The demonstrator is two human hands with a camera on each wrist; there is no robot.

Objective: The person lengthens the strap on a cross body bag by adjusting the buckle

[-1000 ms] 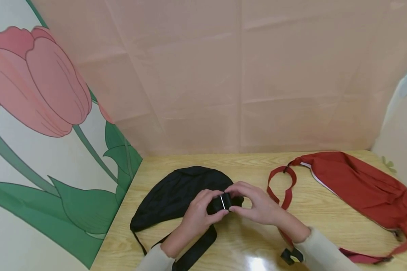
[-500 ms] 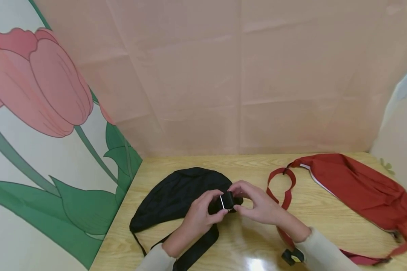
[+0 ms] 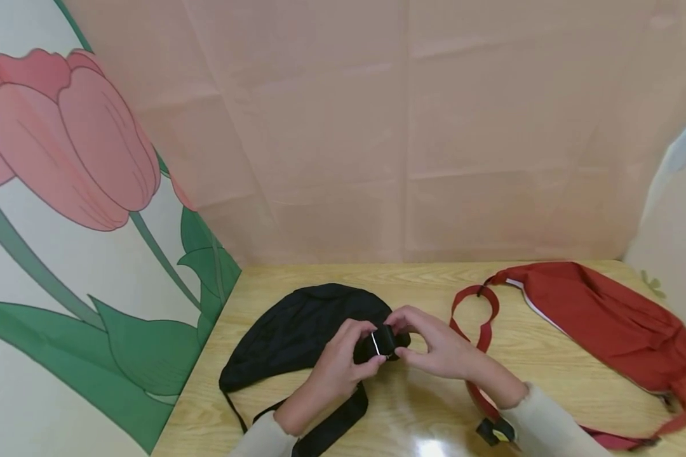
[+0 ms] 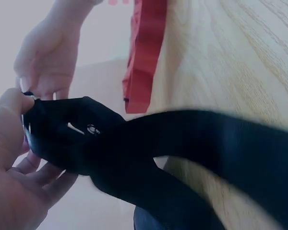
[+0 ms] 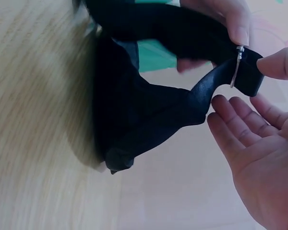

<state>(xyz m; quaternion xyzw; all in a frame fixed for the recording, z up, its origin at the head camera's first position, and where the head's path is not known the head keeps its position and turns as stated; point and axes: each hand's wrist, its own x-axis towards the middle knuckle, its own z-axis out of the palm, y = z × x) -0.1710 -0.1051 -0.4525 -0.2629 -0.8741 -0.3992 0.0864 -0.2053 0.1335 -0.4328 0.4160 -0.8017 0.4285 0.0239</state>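
A black waist bag (image 3: 303,336) lies on the left of the table, its strap (image 3: 337,422) trailing toward the front. Over the bag's right end, my left hand (image 3: 331,365) pinches the black strap at a thin silver slide buckle (image 5: 236,67), thumb below and fingertips above. Facing it, my right hand (image 3: 431,343) has thumb and fingertips on the short strap loop (image 5: 252,79) that sticks out past the buckle. In the left wrist view the black webbing (image 4: 182,129) runs away from the left hand. Fingertips behind the loop are partly hidden.
On the right lies a red waist bag (image 3: 600,324) with a looped red strap (image 3: 488,311). Its black buckle (image 3: 494,431) rests by the right sleeve (image 3: 549,419). A pinkish-tan sheet (image 3: 331,158) covers the wall behind the wooden table (image 3: 423,406).
Both hands stay together at the strap. The short loop beside the buckle and the right hand have shifted very slightly right, and the head view has drifted a little.
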